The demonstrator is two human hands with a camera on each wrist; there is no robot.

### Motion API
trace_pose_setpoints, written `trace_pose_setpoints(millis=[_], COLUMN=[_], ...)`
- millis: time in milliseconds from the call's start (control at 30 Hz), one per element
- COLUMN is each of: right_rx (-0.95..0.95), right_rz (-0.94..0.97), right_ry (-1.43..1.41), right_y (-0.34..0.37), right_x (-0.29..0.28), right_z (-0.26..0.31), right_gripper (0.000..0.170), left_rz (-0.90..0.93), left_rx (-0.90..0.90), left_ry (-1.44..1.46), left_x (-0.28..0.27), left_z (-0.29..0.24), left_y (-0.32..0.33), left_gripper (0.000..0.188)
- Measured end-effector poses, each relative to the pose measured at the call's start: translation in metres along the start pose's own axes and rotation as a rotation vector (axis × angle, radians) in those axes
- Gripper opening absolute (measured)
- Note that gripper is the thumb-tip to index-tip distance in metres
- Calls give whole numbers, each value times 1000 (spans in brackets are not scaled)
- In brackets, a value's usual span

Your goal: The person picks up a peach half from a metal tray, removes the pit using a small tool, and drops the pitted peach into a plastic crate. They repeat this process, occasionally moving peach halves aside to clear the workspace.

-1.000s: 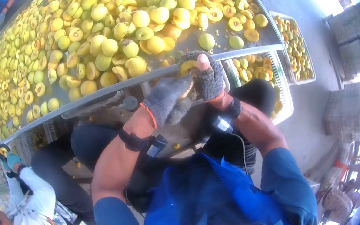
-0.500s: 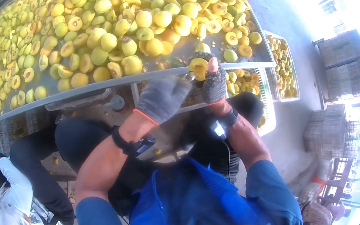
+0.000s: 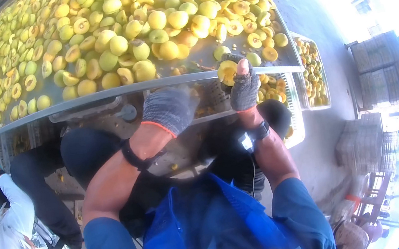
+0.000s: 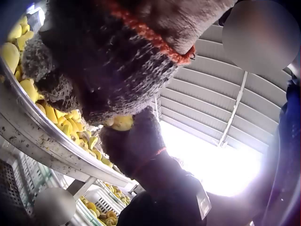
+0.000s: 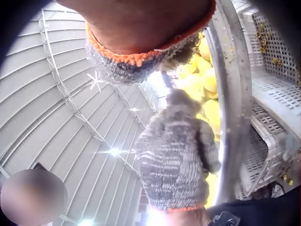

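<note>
My right hand (image 3: 244,88), in a grey knitted glove with the thumb bare, holds a yellow peach half (image 3: 227,72) at the table's front edge. Its hollowed cut face is turned up, and the same peach half (image 4: 123,123) shows between the hands in the left wrist view. To the left, apart from the fruit, my gloved left hand (image 3: 170,109) is blurred in the head view. The right wrist view shows this left hand (image 5: 174,155) with curled fingers, and a small dark tool tip (image 5: 166,79) sticks out beyond them.
A metal-rimmed table (image 3: 116,92) carries a heap of whole and halved peaches (image 3: 113,39). Crates of fruit stand below its edge and at its right end (image 3: 313,75). Stacked crates (image 3: 381,69) are farther right. Another person (image 3: 12,227) works at the far left.
The hands were together at the fruit a second ago. Now my left hand has drawn back leftward, while the right has moved slightly right with the peach half.
</note>
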State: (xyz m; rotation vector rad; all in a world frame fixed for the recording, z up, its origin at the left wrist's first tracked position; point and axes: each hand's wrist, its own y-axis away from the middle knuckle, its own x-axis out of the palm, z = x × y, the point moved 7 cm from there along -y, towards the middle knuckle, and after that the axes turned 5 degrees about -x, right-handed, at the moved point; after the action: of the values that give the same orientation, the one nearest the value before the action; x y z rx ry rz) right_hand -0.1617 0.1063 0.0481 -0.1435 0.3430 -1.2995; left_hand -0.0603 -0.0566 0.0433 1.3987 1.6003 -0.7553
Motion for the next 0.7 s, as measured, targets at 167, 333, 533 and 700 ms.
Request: trace_pose_setpoints(millis=[167, 333, 533, 700], right_rx=[168, -96, -235, -180], right_rz=[-38, 18, 71, 320], right_ry=[-122, 984, 998, 976], right_y=[-17, -42, -58, -143], right_x=[-40, -141, -123, -35], right_z=[-20, -11, 21, -65], right_gripper=[35, 32, 28, 42], left_rz=[-13, 137, 140, 165], left_rx=[106, 51, 56, 68], left_ry=[-69, -79, -60, -67], left_x=[22, 30, 35, 44], left_z=[1, 4, 1, 2], left_y=[0, -1, 2, -3], left_gripper=[35, 34, 34, 35])
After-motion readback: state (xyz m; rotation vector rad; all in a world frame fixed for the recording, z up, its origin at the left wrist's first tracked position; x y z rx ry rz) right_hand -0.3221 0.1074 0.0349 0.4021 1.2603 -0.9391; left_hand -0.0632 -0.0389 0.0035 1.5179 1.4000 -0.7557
